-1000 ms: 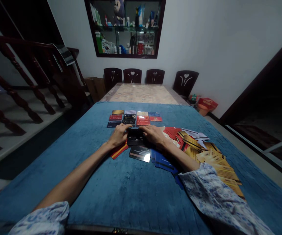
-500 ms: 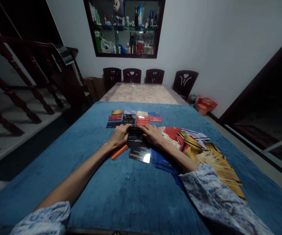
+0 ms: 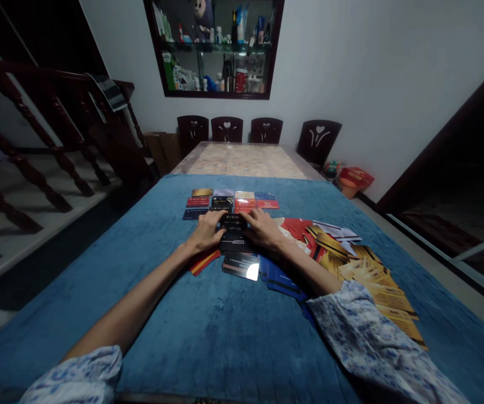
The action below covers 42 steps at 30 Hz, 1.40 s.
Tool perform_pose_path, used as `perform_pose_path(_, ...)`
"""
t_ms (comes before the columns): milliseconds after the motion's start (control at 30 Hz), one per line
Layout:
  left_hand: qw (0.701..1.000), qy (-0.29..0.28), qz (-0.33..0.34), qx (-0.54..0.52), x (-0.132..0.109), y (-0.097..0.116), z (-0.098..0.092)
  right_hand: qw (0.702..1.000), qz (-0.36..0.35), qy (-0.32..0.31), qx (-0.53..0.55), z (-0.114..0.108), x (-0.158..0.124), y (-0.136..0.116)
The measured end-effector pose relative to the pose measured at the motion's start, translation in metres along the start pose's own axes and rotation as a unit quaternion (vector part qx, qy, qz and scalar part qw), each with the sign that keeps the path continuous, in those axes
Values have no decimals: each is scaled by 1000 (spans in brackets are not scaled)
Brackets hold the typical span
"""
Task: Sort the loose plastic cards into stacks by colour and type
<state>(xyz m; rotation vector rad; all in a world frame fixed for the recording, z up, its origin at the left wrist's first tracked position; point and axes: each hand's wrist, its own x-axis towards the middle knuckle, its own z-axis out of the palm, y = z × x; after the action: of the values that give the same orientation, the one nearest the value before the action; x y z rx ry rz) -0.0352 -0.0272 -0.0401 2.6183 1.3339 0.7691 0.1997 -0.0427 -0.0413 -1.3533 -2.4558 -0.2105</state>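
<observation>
Between my two hands a black card [image 3: 233, 221] with pale print is held by its sides, its face tilted toward me. My left hand [image 3: 206, 231] grips its left edge with thumb and fingers. On the right edge, my right hand [image 3: 263, 229] has fingers and thumb closed. More black cards [image 3: 234, 242] lie just below it, and a dark card with a bright glare [image 3: 240, 266] is nearer to me. Red and yellow cards [image 3: 204, 262] lie partly under my left wrist. Blue cards [image 3: 281, 280] spread beneath my right forearm.
Beyond my hands, rows of cards [image 3: 245, 206] in red, black, gold and blue lie on the blue cloth [image 3: 174, 336]. Loose gold cards [image 3: 376, 283] and red cards [image 3: 295, 228] are heaped to the right. Dark chairs [image 3: 227, 130] stand past the far table end.
The black card between my hands has tipped up, so more of its printed face shows. My fingers have shifted slightly upward along its edges, and both thumbs are now more visible.
</observation>
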Motion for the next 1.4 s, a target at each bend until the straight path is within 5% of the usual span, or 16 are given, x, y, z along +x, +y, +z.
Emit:
perform_pose_path(800, 999, -30, 28, 10, -6, -9, -13, 999, -8, -32, 13, -9, 1, 0)
perform_pose_path(1400, 1000, -4, -23, 16, 16, -40, -27, 998, -8, -16, 63, -8, 50, 4)
